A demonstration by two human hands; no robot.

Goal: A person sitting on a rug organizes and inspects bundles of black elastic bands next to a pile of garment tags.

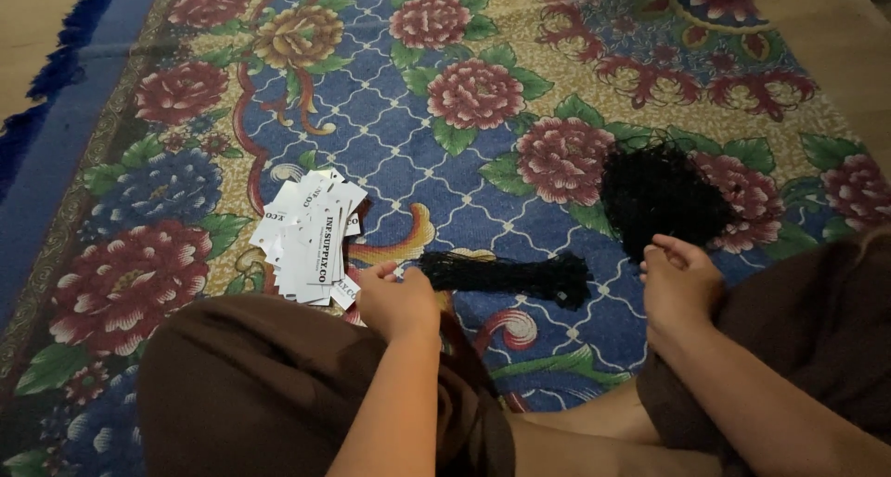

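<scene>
My left hand (394,299) rests on my left knee with its fingers curled around a small white tag, right beside a spread pile of white paper tags (311,234) on the carpet. A tied bundle of black strings (506,275) lies just right of that hand. My right hand (677,282) hovers over my right knee, fingers bent and apart, with nothing visible in it. Just beyond it sits a loose heap of black strings (661,194).
I sit cross-legged in brown trousers (251,384) on a flowered carpet (445,96) in blue, red and gold. Bare floor (37,22) shows at the far left past the carpet's blue fringe.
</scene>
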